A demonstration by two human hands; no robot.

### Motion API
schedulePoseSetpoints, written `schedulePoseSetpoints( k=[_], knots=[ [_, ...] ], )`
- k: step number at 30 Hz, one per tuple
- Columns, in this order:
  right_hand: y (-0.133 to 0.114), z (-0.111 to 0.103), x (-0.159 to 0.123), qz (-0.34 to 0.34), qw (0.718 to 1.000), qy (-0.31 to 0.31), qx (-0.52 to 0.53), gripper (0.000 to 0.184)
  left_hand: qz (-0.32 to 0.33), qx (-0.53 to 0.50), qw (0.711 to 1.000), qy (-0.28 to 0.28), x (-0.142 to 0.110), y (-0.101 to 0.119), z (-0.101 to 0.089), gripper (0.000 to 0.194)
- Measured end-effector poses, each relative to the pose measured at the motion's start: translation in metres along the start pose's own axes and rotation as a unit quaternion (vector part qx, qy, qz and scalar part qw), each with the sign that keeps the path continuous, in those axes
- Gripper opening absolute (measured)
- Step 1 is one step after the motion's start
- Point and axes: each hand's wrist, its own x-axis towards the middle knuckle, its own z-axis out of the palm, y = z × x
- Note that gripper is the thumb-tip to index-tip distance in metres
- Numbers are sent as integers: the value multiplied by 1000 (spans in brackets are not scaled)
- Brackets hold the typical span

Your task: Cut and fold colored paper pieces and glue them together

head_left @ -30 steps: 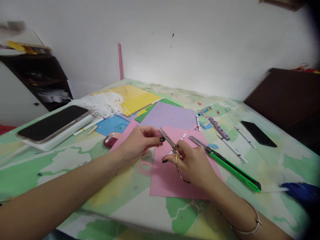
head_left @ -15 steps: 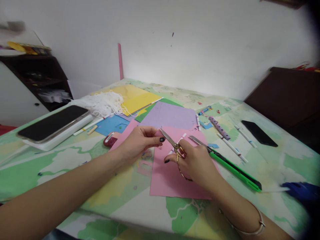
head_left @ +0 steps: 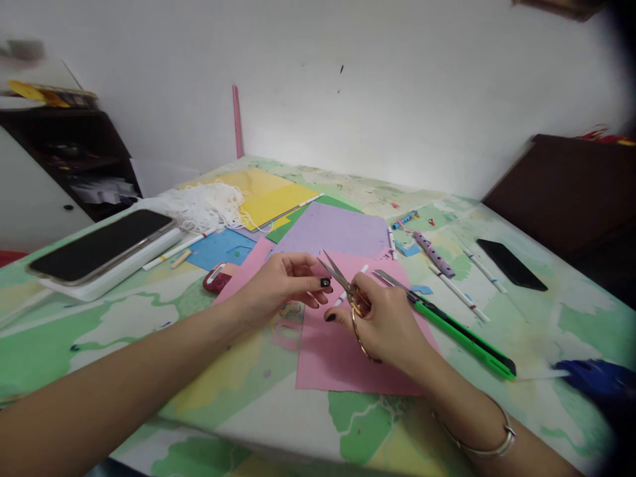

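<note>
My right hand (head_left: 385, 315) has its fingers through the gold handles of a pair of scissors (head_left: 342, 275). The blades stand a little apart and point up toward my left hand. My left hand (head_left: 298, 281) is closed in a loose pinch just left of the blade tips; anything between its fingers is too small or hidden to make out. Under both hands lies a pink sheet (head_left: 338, 364), with a lilac sheet (head_left: 332, 228) behind it. A small pink cut-out (head_left: 287, 336) rests by the pink sheet's left edge. A white stick (head_left: 342, 298) shows partly behind the scissors.
Right of my hands lies a green box cutter (head_left: 462, 334) with its blade out. Beyond it are a purple dotted stick (head_left: 434, 255) and a black phone (head_left: 511, 264). At left are another phone (head_left: 104, 245) on a white box, white yarn (head_left: 199, 205) and a yellow sheet (head_left: 283, 195).
The scissor blades have opened wider. My left fingers have loosened and spread slightly beside the tips. The view has shifted a little.
</note>
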Motion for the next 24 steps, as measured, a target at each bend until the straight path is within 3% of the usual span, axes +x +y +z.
schedulePoseSetpoints(
  k=[9,24],
  knots=[
    [2,4,-1,0,1000,-22,-18,35,12,57,998,-23,1,-3,2,10],
    [0,5,-2,5,999,-15,-38,39,20,61,998,-23,-1,1,5,9]
  ],
)
